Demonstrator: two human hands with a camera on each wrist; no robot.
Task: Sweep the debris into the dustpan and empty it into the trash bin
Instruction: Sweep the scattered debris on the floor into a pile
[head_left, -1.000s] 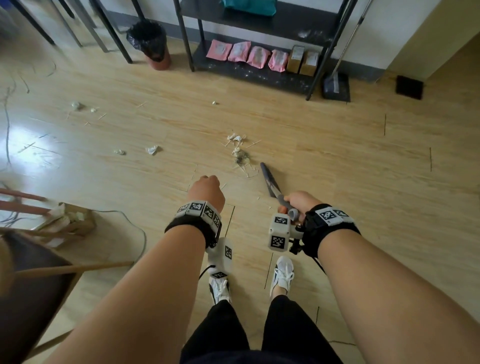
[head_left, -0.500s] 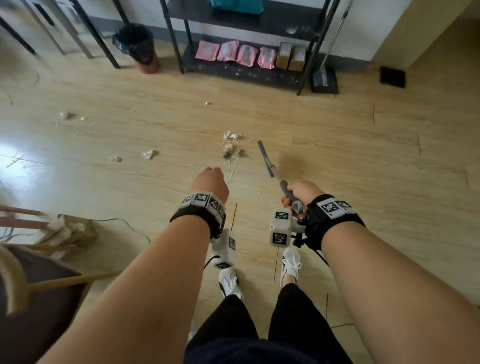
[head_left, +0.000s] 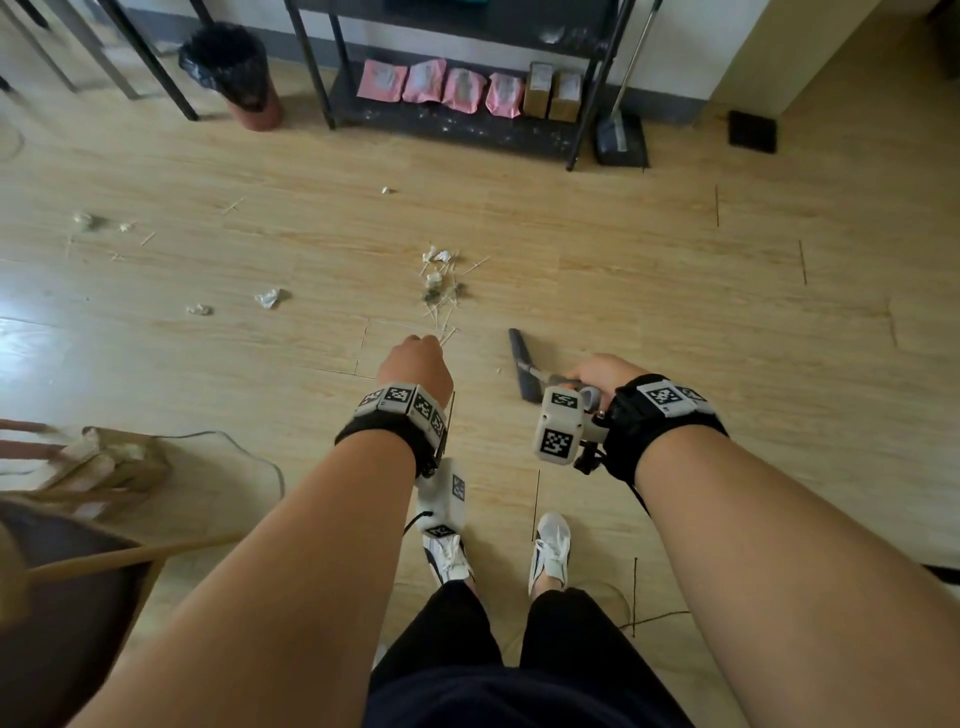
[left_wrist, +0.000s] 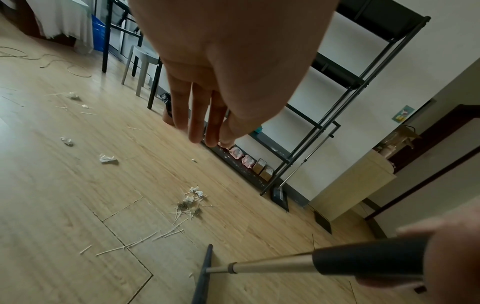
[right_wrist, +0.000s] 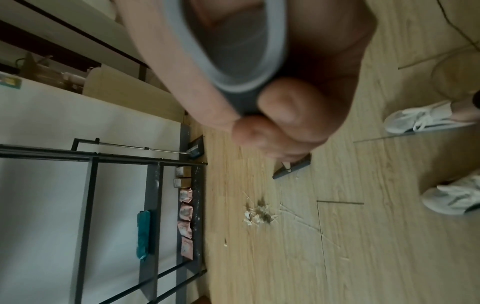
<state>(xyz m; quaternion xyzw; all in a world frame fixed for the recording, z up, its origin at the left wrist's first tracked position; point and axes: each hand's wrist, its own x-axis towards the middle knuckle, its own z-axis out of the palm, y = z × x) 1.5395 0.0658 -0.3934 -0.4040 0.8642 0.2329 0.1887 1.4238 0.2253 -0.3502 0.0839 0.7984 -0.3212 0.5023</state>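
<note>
My right hand (head_left: 597, 371) grips the grey end of a broom handle (left_wrist: 272, 265). The dark broom head (head_left: 522, 364) rests on the wooden floor just ahead of that hand, down and right of the debris pile (head_left: 441, 286) and apart from it. The pile is paper scraps, sticks and dust. My left hand (head_left: 415, 366) hangs empty over the floor with its fingers (left_wrist: 200, 123) relaxed, near the pile's nearest sticks. A dark dustpan (head_left: 621, 137) with a long metal handle leans by the shelf's right leg. The trash bin (head_left: 234, 73), lined with a black bag, stands far left.
More scraps (head_left: 270, 298) and bits (head_left: 88, 221) lie scattered on the left floor. A black metal shelf (head_left: 457, 124) holds pink packets and boxes along the far wall. A chair and a paper bag (head_left: 104, 462) sit at my near left. My feet (head_left: 550, 551) stand below.
The broom head has drawn back from beside the pile toward my feet. My left hand has stayed in front of me, empty.
</note>
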